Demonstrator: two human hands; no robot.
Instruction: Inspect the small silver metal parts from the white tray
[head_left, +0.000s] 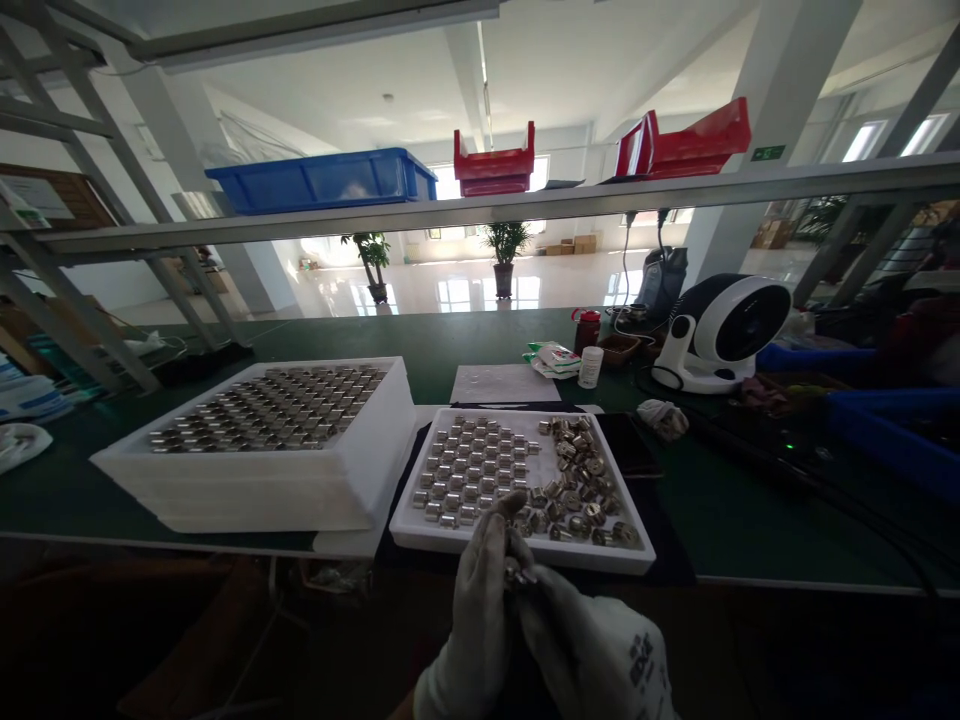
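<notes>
My left hand and my right hand, both in pale work gloves with dark-stained fingers, meet in front of the bench edge. Between their fingertips is a small shiny metal part, mostly covered; it resembles the small metal motors close by. Just beyond my hands lies a white foam tray. On its left side, metal motors lie in staggered rows. Loose motors are heaped at odd angles on its right side. The fingertips of my left hand overlap the tray's near part.
Left of the tray stands a stack of white foam trays, the top one filled with rows of motors. Behind are a paper sheet, a wipes packet, a white bottle and a fan. A shelf with bins crosses above.
</notes>
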